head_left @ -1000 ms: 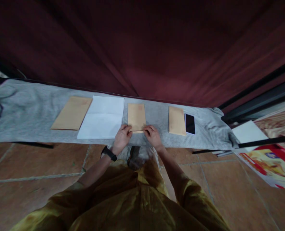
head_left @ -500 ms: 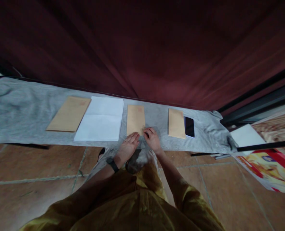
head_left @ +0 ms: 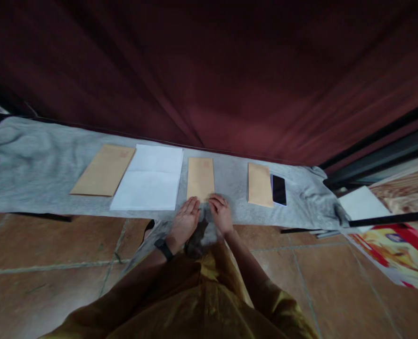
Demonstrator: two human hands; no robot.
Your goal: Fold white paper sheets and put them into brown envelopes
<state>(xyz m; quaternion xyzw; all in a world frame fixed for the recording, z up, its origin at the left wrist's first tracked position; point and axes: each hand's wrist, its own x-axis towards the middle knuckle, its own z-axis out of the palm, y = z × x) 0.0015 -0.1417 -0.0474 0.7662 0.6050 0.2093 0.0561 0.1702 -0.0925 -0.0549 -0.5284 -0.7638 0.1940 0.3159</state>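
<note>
A brown paper envelope (head_left: 200, 179) lies on the grey cloth in front of me, a small reddish mark near its far end. At its near left corner, my left hand (head_left: 185, 220) has its fingers closed together on the edge; a dark watch (head_left: 164, 249) is on that wrist. My right hand (head_left: 221, 214), slightly blurred, grips the near right corner with bent fingers. Both thumbs are mostly hidden. To the left are white paper sheets (head_left: 148, 181) with a crease across them, beside a larger brown envelope (head_left: 103, 170). Another brown envelope (head_left: 260, 184) lies to the right.
A dark-screened phone (head_left: 278, 190) lies beside the right envelope. Grey cloth (head_left: 49, 155) covers the narrow table, with a dark red curtain (head_left: 209, 94) behind. A colourful printed box (head_left: 399, 254) stands at the right, by a black metal bar (head_left: 389, 220). Tiles (head_left: 70, 245) cover the floor.
My right hand has shifted slightly down and left, to the envelope's near corner. My left hand has moved a little left along the near edge. The whole view has shifted slightly.
</note>
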